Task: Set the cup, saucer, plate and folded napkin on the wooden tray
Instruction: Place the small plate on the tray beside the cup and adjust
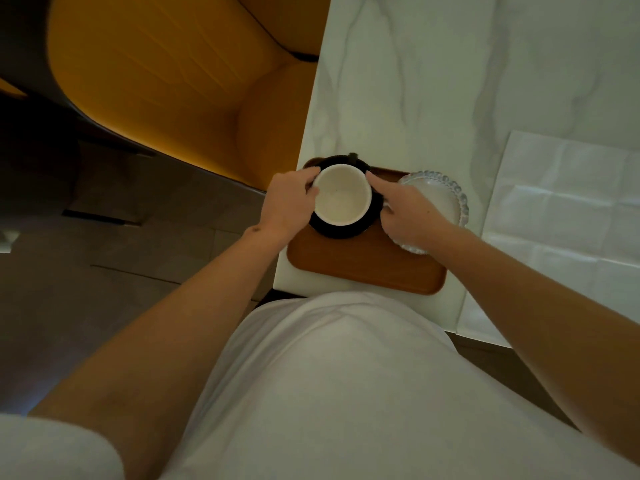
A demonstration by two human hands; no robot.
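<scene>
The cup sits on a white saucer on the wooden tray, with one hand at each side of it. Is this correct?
Not quite: the saucer is black, not white, as the head view shows. The rest holds: the cup sits on it on the wooden tray, with the left hand and right hand at its sides.

We have a single view, from a camera worn on the head, looking steeply down over the person's chest. It sits close above the wooden tray point(363, 265) at the near edge of the marble table point(433, 81). Wide-angle bending curves the edges.
</scene>
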